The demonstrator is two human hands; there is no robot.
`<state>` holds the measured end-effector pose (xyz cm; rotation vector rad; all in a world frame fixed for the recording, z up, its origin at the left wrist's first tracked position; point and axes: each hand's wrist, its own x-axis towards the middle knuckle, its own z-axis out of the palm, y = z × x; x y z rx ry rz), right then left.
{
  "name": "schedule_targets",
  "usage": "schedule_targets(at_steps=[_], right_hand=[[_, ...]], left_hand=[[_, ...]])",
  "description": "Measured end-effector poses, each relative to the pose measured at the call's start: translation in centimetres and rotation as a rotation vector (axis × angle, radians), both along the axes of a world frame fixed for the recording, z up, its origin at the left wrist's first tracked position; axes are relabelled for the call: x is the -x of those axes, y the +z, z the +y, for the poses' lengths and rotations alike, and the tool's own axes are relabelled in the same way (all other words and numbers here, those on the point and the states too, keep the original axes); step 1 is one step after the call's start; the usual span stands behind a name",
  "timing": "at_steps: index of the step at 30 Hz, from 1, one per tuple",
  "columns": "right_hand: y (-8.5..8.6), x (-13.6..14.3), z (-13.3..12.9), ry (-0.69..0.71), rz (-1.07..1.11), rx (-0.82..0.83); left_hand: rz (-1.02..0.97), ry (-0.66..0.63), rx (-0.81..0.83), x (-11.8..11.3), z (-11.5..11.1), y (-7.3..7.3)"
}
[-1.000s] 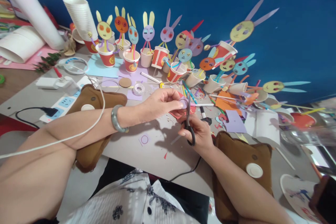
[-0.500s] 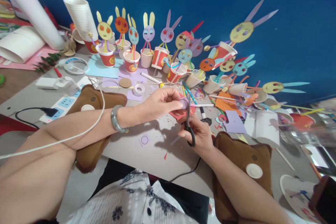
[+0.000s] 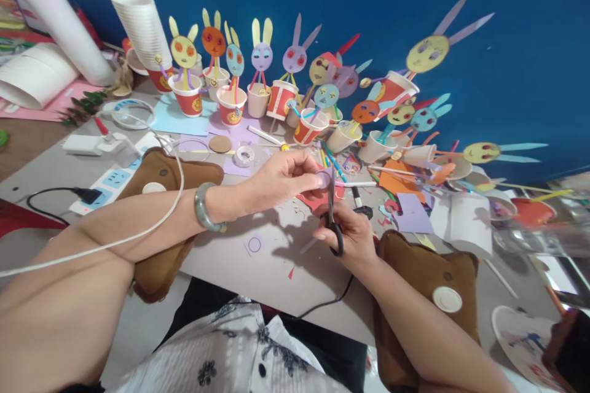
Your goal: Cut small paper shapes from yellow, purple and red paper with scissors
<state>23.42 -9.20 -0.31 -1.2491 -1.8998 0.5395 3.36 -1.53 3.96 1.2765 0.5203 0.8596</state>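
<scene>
Between its thumb and fingers, my left hand (image 3: 286, 181) pinches a small purple paper piece (image 3: 324, 180) with a circle drawn on it. My right hand (image 3: 348, 233) is closed around black-handled scissors (image 3: 330, 215), whose blades point up, right beside the purple paper. A second purple piece with a drawn circle (image 3: 254, 245) lies on the table below my left wrist. Red paper (image 3: 318, 198) is partly hidden behind my hands. A small red scrap (image 3: 291, 272) rests nearer the table's front edge.
Paper cups with paper rabbit figures (image 3: 261, 61) line the back by the blue wall. Brown cushions (image 3: 426, 295) lie under or beside both forearms. A power strip (image 3: 113, 179) and white cable are at left, a tape roll (image 3: 244, 155) and markers in the middle.
The view has shifted very slightly. Both hands keep nearly the same place, with the purple paper still beside the scissor blades.
</scene>
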Motion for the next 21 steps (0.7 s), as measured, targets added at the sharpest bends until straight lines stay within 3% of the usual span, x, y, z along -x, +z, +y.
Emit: schedule_targets(at_steps=[21], right_hand=[[-0.07,-0.09,-0.11,-0.011,0.006,0.011]], left_hand=[[-0.003,0.025,-0.090,0.23,0.06,0.33]])
